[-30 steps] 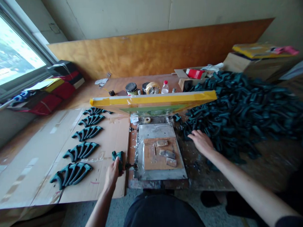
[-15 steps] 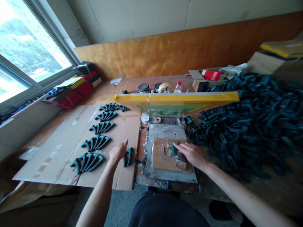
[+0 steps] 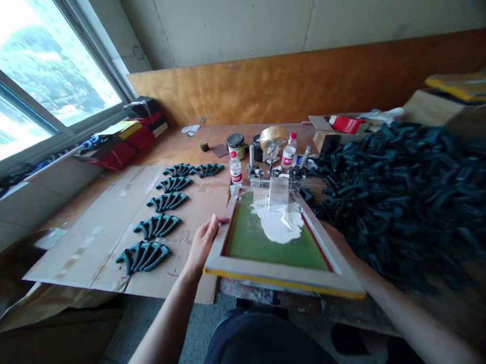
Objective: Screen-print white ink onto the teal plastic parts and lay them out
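A screen-printing frame (image 3: 216,255) is tilted down in front of me, with green mesh and a pool of white ink (image 3: 281,231) on it. A flat pale squeegee blade (image 3: 279,193) stands at the ink's far edge. My left hand (image 3: 205,238) is closed at the frame's left side, thumb up, a finger against the edge. My right hand (image 3: 338,241) is at the right side, its fingers hidden behind the frame. The fixture under the frame is covered. Dark green curved handles (image 3: 144,257) lie in fanned rows on cardboard (image 3: 85,251) at left.
A big heap of dark green handles (image 3: 405,209) fills the right of the table. Behind the frame stand red-capped bottles (image 3: 235,168), an ink jar (image 3: 236,144), a tape roll (image 3: 273,134) and metal hinge clamps (image 3: 261,174). Boxes (image 3: 440,112) sit at back right.
The frame has swung down from its raised position, covering the fixture and the handle on it. My right hand has left that handle for the frame's right side; my left has moved to its left edge.
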